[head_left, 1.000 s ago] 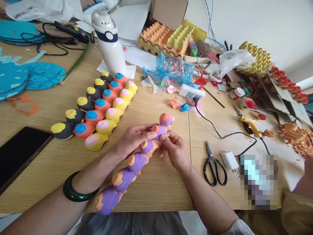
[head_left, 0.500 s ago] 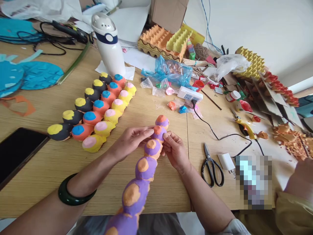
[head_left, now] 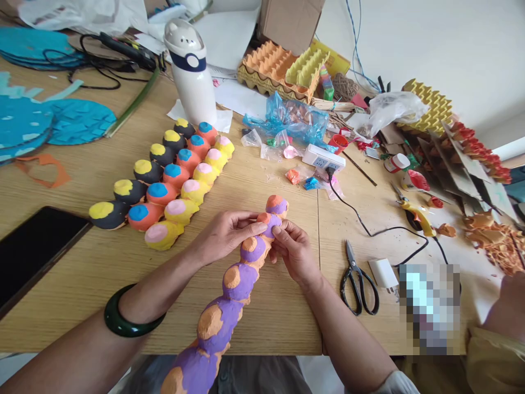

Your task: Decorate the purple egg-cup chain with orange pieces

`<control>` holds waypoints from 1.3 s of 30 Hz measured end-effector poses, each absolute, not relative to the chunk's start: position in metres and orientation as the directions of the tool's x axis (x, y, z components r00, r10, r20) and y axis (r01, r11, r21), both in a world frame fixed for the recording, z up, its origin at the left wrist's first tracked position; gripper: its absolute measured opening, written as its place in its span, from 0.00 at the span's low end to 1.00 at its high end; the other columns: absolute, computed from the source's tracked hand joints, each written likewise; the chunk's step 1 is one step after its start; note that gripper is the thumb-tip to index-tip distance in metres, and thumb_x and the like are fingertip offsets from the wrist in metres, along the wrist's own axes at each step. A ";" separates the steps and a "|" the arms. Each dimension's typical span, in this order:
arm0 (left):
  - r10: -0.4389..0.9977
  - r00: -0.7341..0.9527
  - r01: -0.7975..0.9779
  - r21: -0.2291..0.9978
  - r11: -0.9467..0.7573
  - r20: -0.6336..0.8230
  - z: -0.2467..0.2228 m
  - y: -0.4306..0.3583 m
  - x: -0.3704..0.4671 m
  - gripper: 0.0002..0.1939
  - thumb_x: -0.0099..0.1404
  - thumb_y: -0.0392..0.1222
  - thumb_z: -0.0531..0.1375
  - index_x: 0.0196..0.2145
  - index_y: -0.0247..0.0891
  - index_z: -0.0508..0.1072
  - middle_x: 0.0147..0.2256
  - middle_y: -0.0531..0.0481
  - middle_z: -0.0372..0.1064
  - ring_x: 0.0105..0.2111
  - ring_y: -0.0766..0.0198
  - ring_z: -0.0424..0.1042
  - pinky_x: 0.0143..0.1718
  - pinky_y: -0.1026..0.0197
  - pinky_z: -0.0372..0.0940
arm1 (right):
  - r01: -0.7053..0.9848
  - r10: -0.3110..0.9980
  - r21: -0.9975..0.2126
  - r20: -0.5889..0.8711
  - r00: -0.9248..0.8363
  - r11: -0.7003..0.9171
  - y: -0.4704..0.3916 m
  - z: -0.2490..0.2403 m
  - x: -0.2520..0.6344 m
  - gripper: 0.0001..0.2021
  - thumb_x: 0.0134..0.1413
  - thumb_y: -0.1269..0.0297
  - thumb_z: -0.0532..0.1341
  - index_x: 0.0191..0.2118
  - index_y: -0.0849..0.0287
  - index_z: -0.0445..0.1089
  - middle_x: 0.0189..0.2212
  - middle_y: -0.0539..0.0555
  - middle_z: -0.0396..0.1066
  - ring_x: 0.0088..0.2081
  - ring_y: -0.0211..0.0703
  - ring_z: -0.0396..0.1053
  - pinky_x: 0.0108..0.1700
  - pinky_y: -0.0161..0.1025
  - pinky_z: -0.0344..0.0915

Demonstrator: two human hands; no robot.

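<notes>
A long strip of egg-carton cups (head_left: pixel 240 282) slants up from my lap over the table, coated in purple with orange tops. The two farthest cups have redder-orange tops. My left hand (head_left: pixel 223 235) grips the strip from the left near its far end, its thumb pressed on the second cup's reddish top. From the right, my right hand (head_left: pixel 297 251) pinches the side of that same cup, fingers curled underneath and partly hidden. Left of my hands lie three similar strips: black with yellow tops (head_left: pixel 130 190), orange with blue tops (head_left: pixel 158 191), and yellow with pink tops (head_left: pixel 176 210).
A phone (head_left: pixel 39 246) lies at the left, black scissors (head_left: pixel 356 282) at the right by a white charger (head_left: pixel 383 272). Behind are a power strip (head_left: pixel 324 157), a blue plastic bag (head_left: pixel 283 120), a white bottle (head_left: pixel 192 82) and egg trays (head_left: pixel 266 65). Another person's sleeve (head_left: pixel 496 353) shows at right.
The strip's near end has swung left and its lower cups tilt more. Both hands keep their places on the second cup. The whole view has shifted slightly.
</notes>
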State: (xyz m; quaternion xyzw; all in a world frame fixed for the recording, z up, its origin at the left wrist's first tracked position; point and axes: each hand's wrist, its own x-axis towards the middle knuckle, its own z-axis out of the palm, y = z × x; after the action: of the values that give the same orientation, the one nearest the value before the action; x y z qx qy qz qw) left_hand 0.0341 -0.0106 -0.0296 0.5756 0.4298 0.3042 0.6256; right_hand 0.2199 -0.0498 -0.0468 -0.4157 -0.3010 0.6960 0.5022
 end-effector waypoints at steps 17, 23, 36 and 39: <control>0.837 0.455 -0.009 0.939 0.345 -0.303 -0.035 -0.010 0.040 0.29 0.60 0.63 0.68 0.51 0.41 0.83 0.47 0.48 0.83 0.46 0.49 0.80 0.40 0.61 0.75 | -0.519 0.926 -0.768 -0.331 -0.178 -0.375 -0.047 -0.047 0.222 0.21 0.47 0.54 0.76 0.25 0.57 0.64 0.16 0.37 0.45 0.17 0.28 0.39 0.17 0.28 0.63; 0.814 0.437 -0.031 0.897 0.440 -0.384 -0.028 -0.010 0.040 0.25 0.59 0.60 0.68 0.47 0.42 0.85 0.40 0.48 0.84 0.42 0.49 0.81 0.38 0.60 0.75 | -0.524 0.919 -0.757 -0.354 -0.174 -0.391 -0.046 -0.046 0.223 0.22 0.47 0.53 0.76 0.24 0.56 0.63 0.17 0.38 0.44 0.18 0.28 0.40 0.18 0.28 0.63; 0.877 0.406 -0.063 0.949 0.309 -0.259 -0.031 -0.010 0.042 0.26 0.60 0.60 0.70 0.49 0.40 0.84 0.50 0.44 0.81 0.53 0.47 0.78 0.52 0.54 0.73 | -0.493 0.932 -0.791 -0.316 -0.177 -0.362 -0.048 -0.049 0.222 0.19 0.49 0.55 0.75 0.25 0.57 0.66 0.17 0.38 0.46 0.18 0.29 0.42 0.19 0.28 0.65; 0.858 0.399 -0.121 0.908 0.400 -0.325 -0.034 -0.011 0.043 0.26 0.59 0.59 0.71 0.49 0.40 0.84 0.47 0.44 0.82 0.48 0.48 0.80 0.47 0.54 0.74 | -0.508 0.936 -0.786 -0.308 -0.173 -0.353 -0.047 -0.049 0.223 0.20 0.49 0.54 0.75 0.25 0.57 0.65 0.17 0.39 0.47 0.18 0.29 0.41 0.18 0.28 0.65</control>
State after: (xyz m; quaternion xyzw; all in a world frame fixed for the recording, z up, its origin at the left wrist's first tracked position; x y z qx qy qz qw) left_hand 0.0425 -0.0110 -0.0339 0.4289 0.4296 0.3406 0.7180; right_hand 0.2228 -0.0469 -0.0486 -0.4012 -0.2664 0.7179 0.5027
